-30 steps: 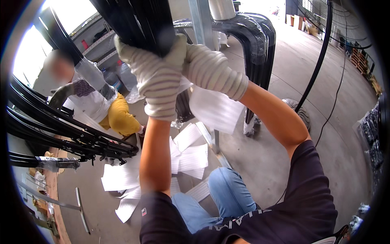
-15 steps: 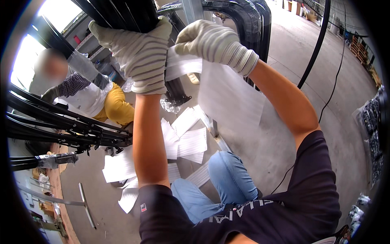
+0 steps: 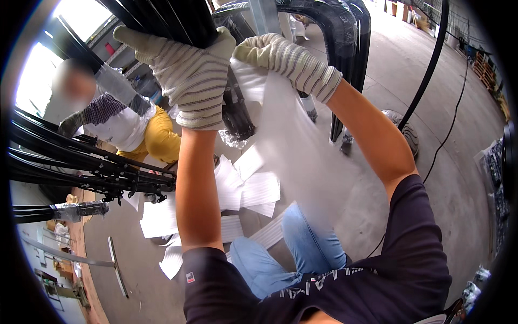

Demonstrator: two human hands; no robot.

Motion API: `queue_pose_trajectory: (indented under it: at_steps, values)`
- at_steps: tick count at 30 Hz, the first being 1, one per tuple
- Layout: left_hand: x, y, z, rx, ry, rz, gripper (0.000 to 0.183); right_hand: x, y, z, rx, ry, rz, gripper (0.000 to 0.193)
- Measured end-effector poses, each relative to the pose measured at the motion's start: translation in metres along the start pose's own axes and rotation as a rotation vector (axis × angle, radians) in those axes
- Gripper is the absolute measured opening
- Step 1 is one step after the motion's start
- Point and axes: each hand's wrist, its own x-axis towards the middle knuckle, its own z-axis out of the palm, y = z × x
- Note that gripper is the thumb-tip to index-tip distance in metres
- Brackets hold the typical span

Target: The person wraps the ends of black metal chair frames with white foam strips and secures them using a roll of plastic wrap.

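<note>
My left hand (image 3: 189,78), in a striped knit glove, is spread around the lower end of a bundle of black tubes (image 3: 167,21) at the top of the view. Its fingertips on the far side are partly hidden. Close by on the right, my gloved right hand (image 3: 286,62) pinches the upper edge of a thin white foam sheet (image 3: 294,146). The sheet hangs down toward my knee, blurred by motion, and a strip of it reaches across to my left wrist.
Several white sheets (image 3: 259,189) lie on the floor before my knees. Long black bars (image 3: 86,167) with fittings extend from the left, near a seated person in yellow trousers (image 3: 162,135). Plastic-wrapped curved black frames (image 3: 345,32) stand ahead; a cable (image 3: 450,135) runs along the floor at right.
The white sheet has swung down and inward, toward my knee. My right hand has lowered slightly, still pinching it, while my left hand keeps its hold on the tubes.
</note>
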Motion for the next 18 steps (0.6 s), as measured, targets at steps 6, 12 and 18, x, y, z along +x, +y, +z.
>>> queue_pose_trajectory:
  at_steps: [6, 12, 18]
  values:
    - [-0.003, -0.007, -0.001, 0.02, -0.029, 0.04, 0.111, -0.005, -0.006, 0.0, -0.251, -0.039, -0.216, 0.03]
    - [-0.009, -0.016, -0.001, 0.021, -0.054, 0.071, 0.113, -0.021, 0.002, 0.011, 0.009, 0.078, -0.307, 0.018]
    - [-0.007, -0.028, -0.011, -0.04, -0.14, 0.1, 0.115, -0.022, -0.008, 0.014, 0.293, -0.192, -0.312, 0.013]
